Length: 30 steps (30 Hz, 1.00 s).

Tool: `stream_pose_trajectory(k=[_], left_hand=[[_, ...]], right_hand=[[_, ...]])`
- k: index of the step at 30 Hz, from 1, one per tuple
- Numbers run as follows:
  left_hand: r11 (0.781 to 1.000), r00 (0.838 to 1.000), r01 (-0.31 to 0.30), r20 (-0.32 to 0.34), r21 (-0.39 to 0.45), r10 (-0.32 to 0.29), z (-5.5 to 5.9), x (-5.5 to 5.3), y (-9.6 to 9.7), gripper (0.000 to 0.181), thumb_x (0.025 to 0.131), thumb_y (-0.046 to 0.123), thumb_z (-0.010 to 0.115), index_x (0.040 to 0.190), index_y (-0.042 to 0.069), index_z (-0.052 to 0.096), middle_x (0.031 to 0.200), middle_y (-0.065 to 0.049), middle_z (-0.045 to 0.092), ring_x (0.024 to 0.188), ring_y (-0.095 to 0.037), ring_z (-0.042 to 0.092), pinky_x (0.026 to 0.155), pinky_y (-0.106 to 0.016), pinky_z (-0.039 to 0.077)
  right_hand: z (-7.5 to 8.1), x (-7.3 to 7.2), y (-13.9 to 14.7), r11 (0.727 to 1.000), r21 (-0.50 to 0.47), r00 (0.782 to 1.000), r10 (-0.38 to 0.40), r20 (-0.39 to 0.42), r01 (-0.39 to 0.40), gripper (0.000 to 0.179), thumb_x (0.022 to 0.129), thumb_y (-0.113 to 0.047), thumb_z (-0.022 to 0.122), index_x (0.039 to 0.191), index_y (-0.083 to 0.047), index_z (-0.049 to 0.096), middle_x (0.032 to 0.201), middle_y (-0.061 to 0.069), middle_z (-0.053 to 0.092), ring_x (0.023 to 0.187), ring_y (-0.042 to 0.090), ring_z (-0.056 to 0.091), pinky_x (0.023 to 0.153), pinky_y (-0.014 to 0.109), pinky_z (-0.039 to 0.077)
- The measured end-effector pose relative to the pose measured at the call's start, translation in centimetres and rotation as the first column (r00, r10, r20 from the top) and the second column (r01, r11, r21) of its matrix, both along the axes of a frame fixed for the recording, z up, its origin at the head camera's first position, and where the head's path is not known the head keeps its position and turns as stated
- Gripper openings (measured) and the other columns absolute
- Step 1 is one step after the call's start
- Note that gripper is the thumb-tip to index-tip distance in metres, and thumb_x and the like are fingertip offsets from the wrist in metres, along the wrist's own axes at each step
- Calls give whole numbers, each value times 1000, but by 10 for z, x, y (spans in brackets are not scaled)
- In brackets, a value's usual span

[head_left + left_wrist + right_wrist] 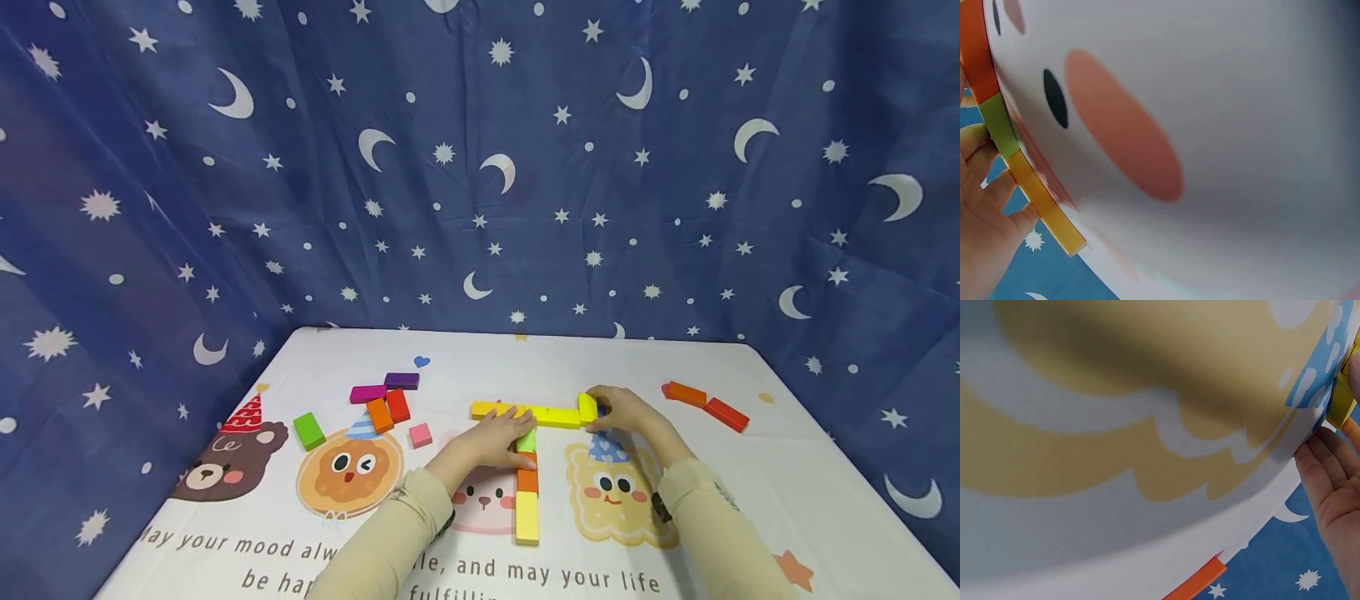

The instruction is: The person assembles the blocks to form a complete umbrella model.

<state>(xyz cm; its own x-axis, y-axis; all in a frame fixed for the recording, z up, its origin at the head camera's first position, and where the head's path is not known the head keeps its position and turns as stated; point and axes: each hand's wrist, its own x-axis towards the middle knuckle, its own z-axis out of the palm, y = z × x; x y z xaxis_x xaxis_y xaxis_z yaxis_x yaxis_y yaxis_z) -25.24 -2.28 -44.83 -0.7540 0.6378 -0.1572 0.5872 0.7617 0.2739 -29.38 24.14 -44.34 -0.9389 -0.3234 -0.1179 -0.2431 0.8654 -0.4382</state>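
Yellow blocks form a row across the middle of the table in the head view, among them a long yellow block [558, 417]. From that row a column runs toward the near edge: a light green block [527, 440], an orange block [528, 480] and a pale yellow block [527, 518]. My left hand [491, 439] lies over their junction, its fingers [999, 187] touching the row's left yellow block [1047, 206]. At the row's right end my right hand [624, 410] pinches a yellow block [587, 409] between thumb and fingers. The right fingers partly hide that block in the right wrist view.
To the left lie a green block [309, 432], a pink block [421, 435], a purple block [402, 381], a magenta block [368, 394] and red and orange ones. An orange block [687, 394] and a red block [727, 415] lie far right. A starry curtain [480, 167] hangs behind.
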Motion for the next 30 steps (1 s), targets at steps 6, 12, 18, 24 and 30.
stream_pose_trajectory(k=[6, 12, 18, 24, 30], left_hand=[[1000, 1000, 6, -4, -11, -6, 2, -1, 2, 79, 83, 53, 62, 148, 17, 32, 155, 2, 28, 146, -21, 18, 119, -45, 15], [1000, 1000, 3, -6, -4, -3, 2, 0, 1, 78, 84, 52, 62, 147, 17, 34, 154, 2, 29, 146, -20, 18, 119, -45, 16], [1000, 1000, 3, 4, -3, -3, 2, 0, 0, 79, 84, 53, 62, 147, 16, 33, 155, 2, 28, 146, -20, 17, 119, -45, 14], [1000, 1000, 2, 13, 4, -2, 6, 1, 0, 79, 84, 53, 61, 148, 16, 32, 155, 2, 27, 146, -20, 17, 119, -44, 14], [1000, 1000, -5, 16, -16, 5, 5, 0, 1, 79, 84, 53, 61, 148, 17, 32, 155, 3, 27, 146, -19, 16, 120, -44, 14]], right_hand=[[0, -1, 0, 1000, 9, 1000, -9, 8, 9, 69, 74, -27, 81, 128, 4, 52, 128, 23, 56, 117, 38, 53, 104, 52, 39], [-1, -2, 1, 1000, -10, 1000, 0, 11, 0, 70, 73, -25, 81, 129, 5, 51, 128, 24, 56, 120, 40, 51, 104, 53, 38], [2, 0, 0, 1000, -5, 1000, 15, 17, -14, 73, 74, -26, 80, 131, 6, 48, 130, 25, 54, 120, 40, 51, 104, 53, 39], [8, 5, 8, 999, -47, 997, 13, 80, -9, 89, 75, -28, 79, 143, 4, 31, 139, 32, 42, 128, 46, 42, 106, 56, 34], [7, 9, 35, 996, -84, 1000, 3, -25, -5, 74, 82, -26, 72, 140, 3, 37, 134, 33, 46, 124, 49, 45, 102, 59, 37]])
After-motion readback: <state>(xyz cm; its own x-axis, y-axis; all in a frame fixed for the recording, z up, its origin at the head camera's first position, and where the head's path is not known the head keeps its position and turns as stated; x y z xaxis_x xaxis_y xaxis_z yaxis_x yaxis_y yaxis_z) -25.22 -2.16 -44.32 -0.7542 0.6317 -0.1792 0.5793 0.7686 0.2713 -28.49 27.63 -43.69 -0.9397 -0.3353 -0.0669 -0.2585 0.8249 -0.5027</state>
